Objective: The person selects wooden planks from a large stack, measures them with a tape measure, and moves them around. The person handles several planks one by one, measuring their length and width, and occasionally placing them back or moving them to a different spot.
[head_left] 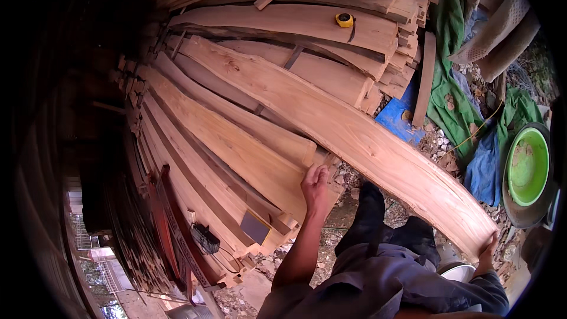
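A long, pale wooden plank with a wavy natural edge lies slantwise over the stack and reaches out past its end toward my right side. My right hand grips the plank's near end corner, its fingers partly hidden by the wood. Beside the near ends of the stacked boards, apart from the long plank, is my left hand with its fingers curled closed. Whether anything sits inside those fingers cannot be made out.
A yellow tape measure rests on a board at the back. A dark flat rectangle and a black wire-like object lie on the left boards. Rubble, blue and green sheeting and a green basin are on the right.
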Demonstrator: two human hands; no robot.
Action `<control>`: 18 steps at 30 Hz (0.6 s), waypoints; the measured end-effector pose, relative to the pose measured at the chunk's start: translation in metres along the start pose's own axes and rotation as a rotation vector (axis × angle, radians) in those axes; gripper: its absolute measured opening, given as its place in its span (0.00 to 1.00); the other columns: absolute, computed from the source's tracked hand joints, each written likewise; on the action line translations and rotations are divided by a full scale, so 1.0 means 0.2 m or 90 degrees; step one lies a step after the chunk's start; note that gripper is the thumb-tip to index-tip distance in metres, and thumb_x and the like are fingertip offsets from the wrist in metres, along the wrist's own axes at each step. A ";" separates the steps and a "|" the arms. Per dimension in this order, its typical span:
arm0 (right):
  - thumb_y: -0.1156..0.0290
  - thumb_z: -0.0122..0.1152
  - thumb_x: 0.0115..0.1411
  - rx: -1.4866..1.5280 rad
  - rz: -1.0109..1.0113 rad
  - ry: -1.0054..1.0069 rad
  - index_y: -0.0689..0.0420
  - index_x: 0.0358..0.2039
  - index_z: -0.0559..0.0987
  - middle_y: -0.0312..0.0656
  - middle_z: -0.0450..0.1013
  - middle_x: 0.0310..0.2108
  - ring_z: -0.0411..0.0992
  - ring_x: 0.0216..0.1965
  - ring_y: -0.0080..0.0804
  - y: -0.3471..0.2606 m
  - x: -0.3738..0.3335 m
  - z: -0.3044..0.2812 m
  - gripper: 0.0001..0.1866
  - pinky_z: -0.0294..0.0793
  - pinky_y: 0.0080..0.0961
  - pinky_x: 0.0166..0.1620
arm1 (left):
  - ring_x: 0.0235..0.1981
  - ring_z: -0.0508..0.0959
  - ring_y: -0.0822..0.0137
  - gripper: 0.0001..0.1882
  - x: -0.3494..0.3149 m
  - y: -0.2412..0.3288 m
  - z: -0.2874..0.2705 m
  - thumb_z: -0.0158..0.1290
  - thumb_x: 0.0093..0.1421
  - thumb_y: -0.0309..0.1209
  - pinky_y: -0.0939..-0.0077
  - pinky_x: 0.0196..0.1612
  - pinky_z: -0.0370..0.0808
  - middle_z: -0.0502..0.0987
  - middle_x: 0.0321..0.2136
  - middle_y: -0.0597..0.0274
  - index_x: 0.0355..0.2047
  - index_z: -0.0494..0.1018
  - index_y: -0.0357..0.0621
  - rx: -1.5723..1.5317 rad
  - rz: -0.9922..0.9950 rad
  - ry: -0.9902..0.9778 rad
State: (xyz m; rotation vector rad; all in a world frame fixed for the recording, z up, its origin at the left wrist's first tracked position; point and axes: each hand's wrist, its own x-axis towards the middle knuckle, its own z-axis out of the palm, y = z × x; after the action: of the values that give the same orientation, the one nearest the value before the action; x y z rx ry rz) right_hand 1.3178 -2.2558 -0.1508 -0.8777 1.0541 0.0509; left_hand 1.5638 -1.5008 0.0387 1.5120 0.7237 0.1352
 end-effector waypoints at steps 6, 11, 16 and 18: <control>0.45 0.57 0.60 -0.063 -0.104 0.184 0.59 0.58 0.71 0.44 0.69 0.55 0.66 0.56 0.37 -0.13 -0.13 -0.08 0.35 0.58 0.32 0.63 | 0.55 0.69 0.60 0.35 0.05 -0.22 0.72 0.60 0.58 0.45 0.65 0.58 0.65 0.69 0.56 0.53 0.60 0.64 0.38 -0.010 -0.309 0.174; 0.44 0.56 0.59 -0.266 -0.071 0.330 0.63 0.56 0.73 0.53 0.71 0.52 0.67 0.55 0.42 -0.13 -0.09 0.06 0.36 0.60 0.30 0.61 | 0.59 0.67 0.49 0.38 0.18 -0.45 0.64 0.47 0.62 0.57 0.46 0.58 0.67 0.64 0.62 0.52 0.65 0.57 0.47 -0.299 -0.405 -0.029; 0.39 0.51 0.60 -0.423 -0.034 0.416 0.69 0.46 0.78 0.59 0.76 0.42 0.74 0.46 0.46 0.00 -0.11 0.27 0.38 0.68 0.32 0.52 | 0.62 0.64 0.49 0.37 0.35 -0.77 0.61 0.42 0.65 0.55 0.49 0.64 0.62 0.61 0.64 0.53 0.65 0.58 0.43 -0.249 -0.279 -0.009; 0.37 0.49 0.59 -0.412 0.019 0.438 0.67 0.45 0.79 0.60 0.77 0.41 0.75 0.45 0.51 0.12 -0.05 0.23 0.39 0.69 0.37 0.52 | 0.59 0.67 0.50 0.36 0.18 -0.60 0.92 0.44 0.65 0.54 0.50 0.62 0.65 0.63 0.62 0.52 0.65 0.59 0.42 -0.155 -0.219 0.157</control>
State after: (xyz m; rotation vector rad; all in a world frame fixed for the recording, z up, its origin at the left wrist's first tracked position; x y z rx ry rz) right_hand 1.3361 -2.2050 -0.1489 -1.5243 1.7400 0.1247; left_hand 1.6445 -1.6515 -0.1055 1.1321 1.1133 0.1436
